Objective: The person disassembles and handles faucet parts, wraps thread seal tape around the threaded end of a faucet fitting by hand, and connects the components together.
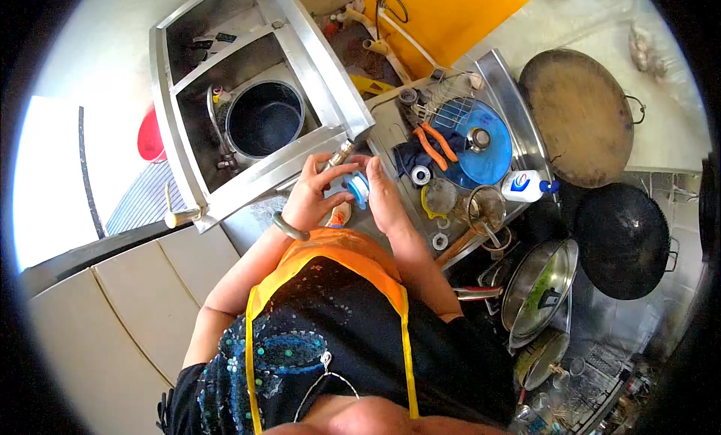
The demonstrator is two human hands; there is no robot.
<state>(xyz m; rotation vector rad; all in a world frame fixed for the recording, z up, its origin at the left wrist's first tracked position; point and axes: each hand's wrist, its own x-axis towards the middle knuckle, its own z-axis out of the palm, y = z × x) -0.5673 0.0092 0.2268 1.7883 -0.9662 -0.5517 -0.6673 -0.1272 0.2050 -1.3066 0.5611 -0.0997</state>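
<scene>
Here we are with both hands close together, and the left grip (319,191) is closed around a metal fitting (338,154), silvery and rounded, its far end poking out past the fingers. Right beside it, in the gap between the two hands, sits a spool (358,190), and it's a bright one: blue rim, white middle, turned partly on edge. The right grip (384,198) has its fingers bent next to that spool, but whether they pinch it I cannot tell from up here.

Now for the labels! Well to the right of the right grip there's a white bottle (522,185) with a blue cap, a blue and white patch on its front; the lettering is too small to read.

Nearer the right grip, on the worktop (387,134), a white roll (421,182) shows its dark hole. Beyond it come orange-handled pliers (441,141), against a round blue lid (492,161) with a metal knob. Ahead and to the left of the left grip, a black pot (265,119) stands in the sink (197,112).
</scene>
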